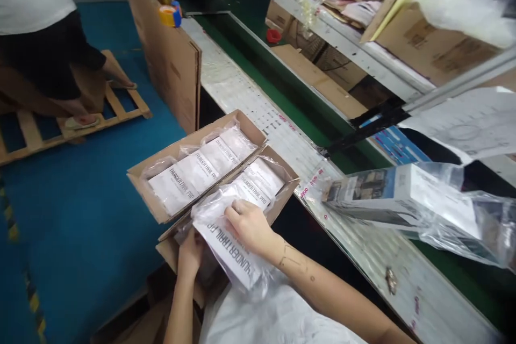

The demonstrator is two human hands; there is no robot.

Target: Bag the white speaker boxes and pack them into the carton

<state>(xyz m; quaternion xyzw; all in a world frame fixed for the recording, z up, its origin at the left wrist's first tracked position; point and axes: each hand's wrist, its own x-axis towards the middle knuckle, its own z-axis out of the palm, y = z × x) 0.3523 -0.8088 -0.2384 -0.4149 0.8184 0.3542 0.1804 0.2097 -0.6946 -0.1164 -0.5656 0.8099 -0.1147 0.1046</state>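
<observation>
A white boxed product in a clear plastic bag (226, 250), printed "THUNDERTRAIL PRO", lies tilted over the near end of an open cardboard carton (159, 209). My right hand (248, 224) rests on top of it with fingers curled on the plastic. My left hand (189, 252) grips the bagged box from underneath at its left side. The carton holds two rows of the same bagged white boxes (201, 164).
Another bagged product box (403, 199) lies on the worktable edge (363, 258) at right. A green conveyor belt (282, 91) runs behind it, with shelves of cardboard above. A tall cardboard sheet (169, 59) stands beyond the carton. A person stands on a wooden pallet (80, 123) at the upper left.
</observation>
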